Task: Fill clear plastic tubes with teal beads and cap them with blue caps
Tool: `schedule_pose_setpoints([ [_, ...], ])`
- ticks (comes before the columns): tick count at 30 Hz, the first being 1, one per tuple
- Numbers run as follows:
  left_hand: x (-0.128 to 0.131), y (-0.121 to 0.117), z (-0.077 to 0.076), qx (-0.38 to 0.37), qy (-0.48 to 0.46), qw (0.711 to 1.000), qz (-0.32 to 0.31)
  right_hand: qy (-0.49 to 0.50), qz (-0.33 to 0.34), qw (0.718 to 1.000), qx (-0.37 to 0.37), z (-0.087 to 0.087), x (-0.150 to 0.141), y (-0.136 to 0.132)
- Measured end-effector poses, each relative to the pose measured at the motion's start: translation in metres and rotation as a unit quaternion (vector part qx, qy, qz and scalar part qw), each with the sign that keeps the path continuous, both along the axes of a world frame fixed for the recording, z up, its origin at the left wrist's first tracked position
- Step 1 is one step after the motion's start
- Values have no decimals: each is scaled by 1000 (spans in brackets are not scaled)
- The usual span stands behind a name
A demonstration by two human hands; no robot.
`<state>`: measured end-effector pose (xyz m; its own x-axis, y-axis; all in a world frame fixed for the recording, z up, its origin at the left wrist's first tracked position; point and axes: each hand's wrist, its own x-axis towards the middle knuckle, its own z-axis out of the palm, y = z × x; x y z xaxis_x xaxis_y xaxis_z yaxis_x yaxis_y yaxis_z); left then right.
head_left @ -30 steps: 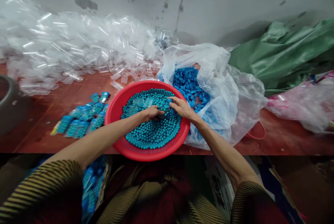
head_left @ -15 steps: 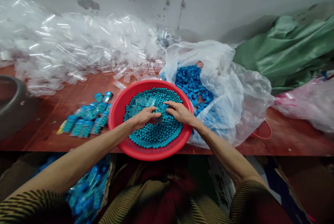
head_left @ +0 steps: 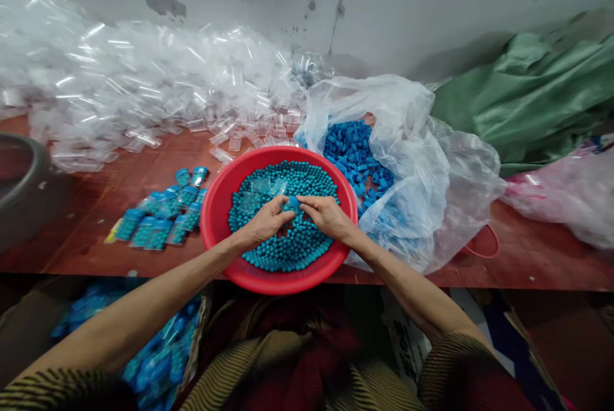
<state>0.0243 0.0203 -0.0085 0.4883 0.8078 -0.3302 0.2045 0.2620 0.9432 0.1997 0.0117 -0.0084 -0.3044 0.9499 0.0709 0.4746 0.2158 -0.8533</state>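
Note:
Over the red plastic basin, my two hands meet at a small blue cap. My right hand pinches this cap between thumb and fingertips. My left hand is closed round a small clear container under the cap; fingers hide most of it. Round turquoise beads fill the basin below both hands. Several empty clear containers lie on the beads beyond my left hand.
Filled, blue-capped containers lie left of the basin. A heap of clear containers lines the wall. Loose blue caps spill from a plastic bag at right. A grey tub stands far left. Below the table edge is a box of filled containers.
My left hand has risen out of the beads with the clear container. My right hand has brought the blue cap left and down onto it. The view has shifted slightly.

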Motion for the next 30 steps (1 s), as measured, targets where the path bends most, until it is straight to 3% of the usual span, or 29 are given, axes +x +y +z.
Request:
schedule_pose_setpoints([
  [6, -3, -10, 9, 18, -21, 999, 21, 70, 50, 990, -108, 0, 3, -2],
  [14, 3, -18, 7, 55, -18, 995, 85, 12, 92, 994, 56, 1, -1, -6],
  [17, 3, -19, 5, 64, -4, 994, 86, -1, 102, 992, 70, 1, -1, -8],
  [20, 1, -19, 7, 46, -10, 995, 84, 28, 110, 993, 28, 3, 4, -6],
  [25, -4, -18, 16, 25, -16, 998, 51, 170, 48, 972, -152, 6, 9, 2],
  [30, -16, -16, 21, 18, 13, 1000, 7, 221, 0, 956, -191, 15, 4, 0],
])
